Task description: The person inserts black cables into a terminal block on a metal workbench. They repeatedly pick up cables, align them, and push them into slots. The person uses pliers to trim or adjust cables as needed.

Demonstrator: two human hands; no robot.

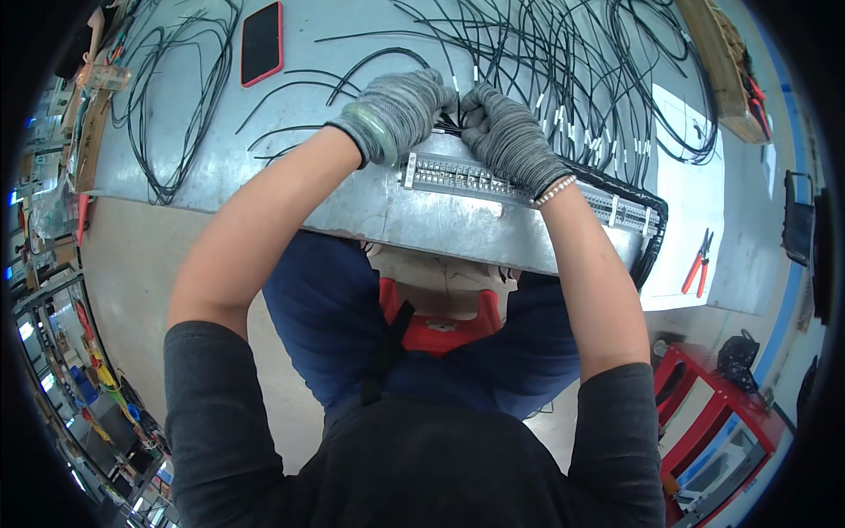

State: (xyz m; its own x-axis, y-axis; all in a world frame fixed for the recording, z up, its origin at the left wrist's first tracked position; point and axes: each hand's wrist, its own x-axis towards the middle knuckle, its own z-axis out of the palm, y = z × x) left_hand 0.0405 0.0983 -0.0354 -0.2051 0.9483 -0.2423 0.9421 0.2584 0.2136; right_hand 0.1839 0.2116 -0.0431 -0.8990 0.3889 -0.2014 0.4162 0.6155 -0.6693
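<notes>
Both my hands wear grey knit gloves and meet at the bundle's edge on the metal table. My left hand (400, 110) is closed, its fingers pinching thin black wires (456, 79). Close beside it my right hand (510, 136) is closed too, thumb and forefinger on the same wires; the exact grip is partly hidden by the gloves. Just below the hands lies a silver terminal strip (453, 176), running to the right under my right wrist. A black wire bundle (647, 207) follows its far side and bends at the right end. Many loose wires with white marker sleeves (563, 114) fan out beyond.
A red-edged phone (262, 44) lies at the back left, near coiled black cables (167, 114). On white paper (678, 176) at the right rest red-handled pliers (698, 262). A wooden box (735, 79) stands at the far right. Below the table is a red stool (440, 330).
</notes>
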